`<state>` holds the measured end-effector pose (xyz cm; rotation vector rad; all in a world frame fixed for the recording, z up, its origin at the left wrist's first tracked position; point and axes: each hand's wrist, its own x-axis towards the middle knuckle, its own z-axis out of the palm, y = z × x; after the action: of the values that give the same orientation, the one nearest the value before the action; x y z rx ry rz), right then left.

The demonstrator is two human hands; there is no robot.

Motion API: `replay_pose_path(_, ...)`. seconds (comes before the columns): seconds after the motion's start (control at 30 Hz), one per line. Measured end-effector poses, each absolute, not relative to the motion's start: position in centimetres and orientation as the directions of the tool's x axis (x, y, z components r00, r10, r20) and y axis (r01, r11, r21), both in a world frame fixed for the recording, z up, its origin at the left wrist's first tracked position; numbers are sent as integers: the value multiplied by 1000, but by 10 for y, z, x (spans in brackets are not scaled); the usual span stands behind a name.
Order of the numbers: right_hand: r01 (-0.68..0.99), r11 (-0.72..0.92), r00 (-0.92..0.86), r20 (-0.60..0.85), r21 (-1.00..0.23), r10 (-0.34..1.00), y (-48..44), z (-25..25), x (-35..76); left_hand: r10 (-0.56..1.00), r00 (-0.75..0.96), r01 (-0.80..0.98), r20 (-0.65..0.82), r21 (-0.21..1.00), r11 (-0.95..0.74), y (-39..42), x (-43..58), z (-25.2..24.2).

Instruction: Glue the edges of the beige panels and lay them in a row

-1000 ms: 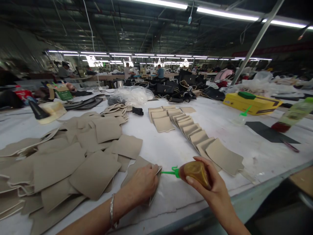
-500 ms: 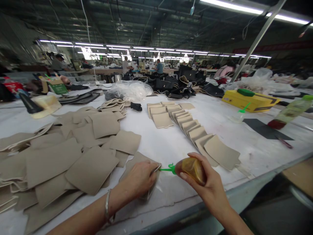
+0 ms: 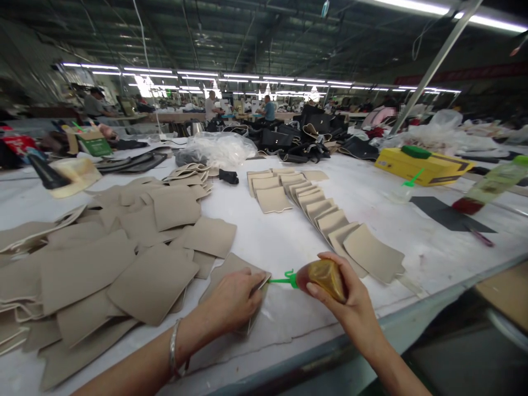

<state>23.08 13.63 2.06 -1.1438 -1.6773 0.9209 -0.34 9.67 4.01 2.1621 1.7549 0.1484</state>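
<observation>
My right hand (image 3: 348,297) is wrapped round an amber squeeze bottle (image 3: 324,279) with a green nozzle. The bottle lies nearly level, and its thin tip points left, meeting the edge of a taupe leather-like piece (image 3: 225,268). Fingers of my left hand (image 3: 237,297) grip that piece at its right edge, beside the nozzle tip; part of the piece is hidden under the hand. To the left spreads a loose pile of similar taupe pieces (image 3: 154,283). Right of the bottle, more pieces (image 3: 373,253) overlap in a curved row.
Beyond the pieces sit a clear plastic bag (image 3: 223,147) and a heap of black bags (image 3: 289,135). A yellow box (image 3: 423,166), a small green-tipped bottle (image 3: 406,190) and a clear bottle with red contents (image 3: 490,184) stand at right. The table edge (image 3: 313,360) runs close in front.
Both hands keep almost the same pose, with the nozzle tip still at the piece's edge. The whole view has shifted slightly.
</observation>
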Motion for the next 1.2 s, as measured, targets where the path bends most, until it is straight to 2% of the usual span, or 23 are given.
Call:
replay_pose_path(0.17, 246, 228, -287, 154, -942, 945, 128, 16, 234, 958, 256, 922, -130, 331, -201, 96, -8, 35)
replay_pose_path(0.33, 245, 270, -226, 216, -931, 950, 124, 18, 232, 957, 265, 910, -122, 361, -206, 98, -11, 32)
replay_pose_path(0.5, 193, 170, -269, 114, -966, 956, 114, 18, 232, 953, 262, 907, -152, 376, -189, 96, -12, 33)
replay_pose_path(0.67, 230, 199, -235, 144, -953, 961, 110, 16, 233, 955, 241, 923, -175, 346, -169, 95, -10, 35)
replay_pose_path(0.83, 174, 158, -251, 111, -972, 961, 105, 16, 230, 954, 232, 922, -191, 355, -153, 96, -10, 35)
replay_pose_path(1.2, 177, 157, -247, 111, -972, 963, 98, 13, 230, 958, 199, 926, -206, 359, -115, 93, -8, 36)
